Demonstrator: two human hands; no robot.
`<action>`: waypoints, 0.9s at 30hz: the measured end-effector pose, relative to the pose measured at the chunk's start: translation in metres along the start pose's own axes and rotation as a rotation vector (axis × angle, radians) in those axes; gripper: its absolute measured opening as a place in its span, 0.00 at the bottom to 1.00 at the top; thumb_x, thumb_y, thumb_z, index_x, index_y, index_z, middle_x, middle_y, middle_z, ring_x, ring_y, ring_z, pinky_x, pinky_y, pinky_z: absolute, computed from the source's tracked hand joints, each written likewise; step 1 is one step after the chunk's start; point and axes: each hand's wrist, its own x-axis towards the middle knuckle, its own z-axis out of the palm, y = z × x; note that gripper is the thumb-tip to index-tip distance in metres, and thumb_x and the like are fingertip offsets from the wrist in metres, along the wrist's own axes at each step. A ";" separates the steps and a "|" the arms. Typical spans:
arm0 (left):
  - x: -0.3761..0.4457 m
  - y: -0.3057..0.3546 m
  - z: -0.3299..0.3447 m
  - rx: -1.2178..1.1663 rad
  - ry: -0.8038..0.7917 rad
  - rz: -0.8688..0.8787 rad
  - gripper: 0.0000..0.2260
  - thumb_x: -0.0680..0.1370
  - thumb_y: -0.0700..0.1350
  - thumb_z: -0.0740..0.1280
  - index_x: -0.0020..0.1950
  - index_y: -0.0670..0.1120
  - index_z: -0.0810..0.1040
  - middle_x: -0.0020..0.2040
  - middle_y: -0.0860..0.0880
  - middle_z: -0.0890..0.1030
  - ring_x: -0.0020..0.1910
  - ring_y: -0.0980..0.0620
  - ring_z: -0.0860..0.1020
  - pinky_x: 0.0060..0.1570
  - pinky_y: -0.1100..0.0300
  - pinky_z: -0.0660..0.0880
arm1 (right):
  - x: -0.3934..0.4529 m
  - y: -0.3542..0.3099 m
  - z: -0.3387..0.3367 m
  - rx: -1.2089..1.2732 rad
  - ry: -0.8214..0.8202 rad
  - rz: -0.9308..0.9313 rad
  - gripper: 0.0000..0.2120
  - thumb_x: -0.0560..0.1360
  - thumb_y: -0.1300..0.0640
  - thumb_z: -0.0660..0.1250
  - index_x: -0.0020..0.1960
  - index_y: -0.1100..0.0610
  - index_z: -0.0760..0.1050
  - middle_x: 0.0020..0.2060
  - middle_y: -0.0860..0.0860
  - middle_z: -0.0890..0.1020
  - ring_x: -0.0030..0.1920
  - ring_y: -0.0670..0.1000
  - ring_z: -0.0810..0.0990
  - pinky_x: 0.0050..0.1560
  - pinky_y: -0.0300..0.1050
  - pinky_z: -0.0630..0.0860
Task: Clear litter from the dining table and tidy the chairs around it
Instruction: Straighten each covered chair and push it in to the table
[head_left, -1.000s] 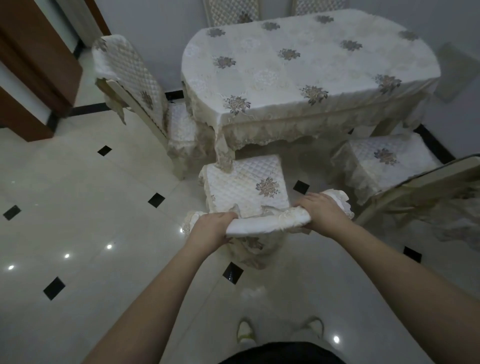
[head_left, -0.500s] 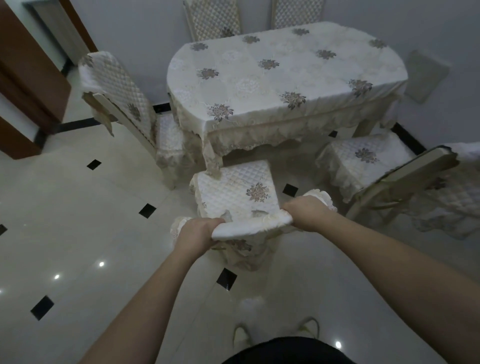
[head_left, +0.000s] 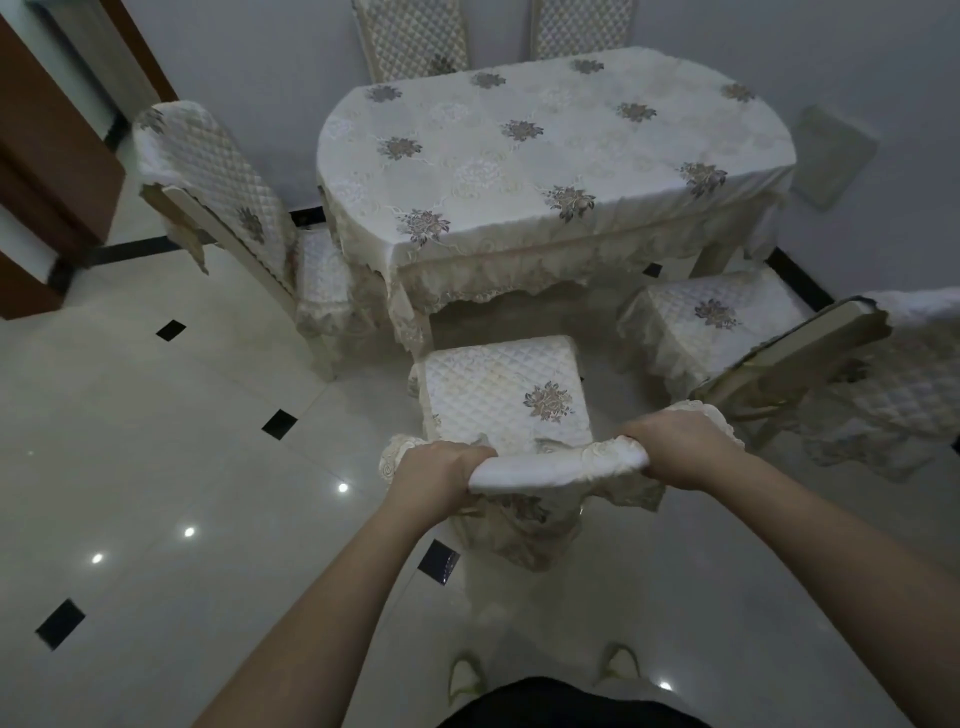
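Note:
A dining table (head_left: 545, 156) under a cream flowered cloth stands against the wall. Right in front of me is a chair (head_left: 498, 395) with a quilted white cover, its seat front touching the table's near edge. My left hand (head_left: 436, 475) grips the left end of its backrest top, and my right hand (head_left: 675, 449) grips the right end. No litter shows on the tabletop.
A second covered chair (head_left: 223, 208) sits at the table's left end, a third (head_left: 737, 332) stands angled out at the right. Two chair backs (head_left: 415, 36) rise behind the table. A wooden door (head_left: 47, 156) is at far left. Glossy tiled floor (head_left: 156, 467) lies around me.
The chair in my hands has slid forward toward the table, its seat now nearer the table's edge. Both hands keep their grip on the backrest.

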 end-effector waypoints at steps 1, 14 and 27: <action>0.006 0.005 0.001 0.005 -0.022 -0.014 0.12 0.65 0.54 0.72 0.47 0.57 0.80 0.34 0.54 0.81 0.34 0.51 0.79 0.29 0.58 0.75 | 0.001 0.007 -0.001 0.014 -0.009 0.001 0.04 0.74 0.53 0.62 0.47 0.47 0.75 0.48 0.46 0.82 0.49 0.50 0.80 0.41 0.43 0.67; 0.088 0.043 0.026 0.087 -0.082 -0.171 0.12 0.69 0.53 0.73 0.51 0.55 0.82 0.40 0.51 0.83 0.37 0.48 0.81 0.32 0.60 0.70 | 0.070 0.100 0.036 0.087 0.096 -0.066 0.07 0.72 0.56 0.64 0.50 0.50 0.75 0.47 0.50 0.82 0.48 0.54 0.80 0.46 0.48 0.75; 0.179 0.025 0.017 0.105 -0.320 -0.389 0.11 0.72 0.53 0.69 0.53 0.55 0.79 0.48 0.50 0.83 0.47 0.47 0.81 0.45 0.57 0.75 | 0.148 0.137 0.010 0.125 0.076 -0.044 0.17 0.74 0.54 0.62 0.63 0.46 0.72 0.58 0.50 0.79 0.59 0.56 0.76 0.54 0.48 0.68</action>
